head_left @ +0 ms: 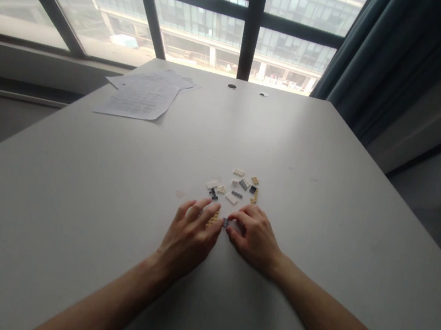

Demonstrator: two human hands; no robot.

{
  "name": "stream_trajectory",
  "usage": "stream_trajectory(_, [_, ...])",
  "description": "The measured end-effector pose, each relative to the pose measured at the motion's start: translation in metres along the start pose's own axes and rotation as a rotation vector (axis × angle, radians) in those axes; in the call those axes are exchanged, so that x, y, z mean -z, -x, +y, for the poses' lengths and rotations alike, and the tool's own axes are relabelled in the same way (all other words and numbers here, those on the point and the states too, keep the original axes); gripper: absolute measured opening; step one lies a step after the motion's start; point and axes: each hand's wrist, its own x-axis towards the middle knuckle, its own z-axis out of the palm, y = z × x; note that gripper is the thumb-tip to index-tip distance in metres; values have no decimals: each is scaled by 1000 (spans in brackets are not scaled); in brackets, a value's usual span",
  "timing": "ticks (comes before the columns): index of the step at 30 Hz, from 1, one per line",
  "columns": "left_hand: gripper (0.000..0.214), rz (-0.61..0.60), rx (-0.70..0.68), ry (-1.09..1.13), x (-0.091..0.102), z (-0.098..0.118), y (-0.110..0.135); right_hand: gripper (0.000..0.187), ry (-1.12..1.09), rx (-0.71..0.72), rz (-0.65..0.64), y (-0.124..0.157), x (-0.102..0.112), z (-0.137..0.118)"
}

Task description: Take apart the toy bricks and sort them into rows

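A small dark grey studded toy brick [225,222] sits between my two hands, low over the white table. My right hand [254,235] pinches it with thumb and index finger from the right. My left hand [194,231] is on the other side, fingers spread and bent, its thumb against or close beside the grey brick. Tan studded pieces [213,218] show between the left fingers and are partly covered; whether those fingers touch them I cannot tell. Just beyond lie a white flat tile [231,198], a long grey brick [236,194] and small black pieces [213,193].
More loose pieces lie farther back: a white studded brick [238,173], a grey piece [243,184], a black square piece [253,189] and a tan piece [255,180]. Printed papers [139,96] rest at the table's far left. Two round holes [232,86] are near the window edge.
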Motion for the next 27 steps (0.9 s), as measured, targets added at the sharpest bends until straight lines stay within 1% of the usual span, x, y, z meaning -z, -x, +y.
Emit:
stream_trajectory(8, [16, -15, 0, 2, -1, 0, 1, 16, 8, 6, 8, 0, -1, 1])
stream_trajectory(12, [15, 1, -1, 4, -1, 0, 0, 16, 12, 5, 5, 0, 0, 0])
stream_trajectory(15, [17, 15, 10, 8, -1, -1, 0, 20, 10, 3, 9, 0, 0, 0])
stream_trajectory(18, [22, 35, 20, 16, 1, -1, 0, 24, -15, -6, 20, 0, 0, 0])
stream_trajectory(20, [23, 52, 27, 31, 3, -1, 0, 23, -48, -22, 33, 0, 1, 0])
stream_trajectory(24, [19, 93, 92, 94, 4, -4, 0, 18, -137, -71, 78, -2, 2, 1])
stream_trajectory(27, [11, 135, 199, 155, 3, -7, 0, 16, -202, -107, 111, -2, 3, 3])
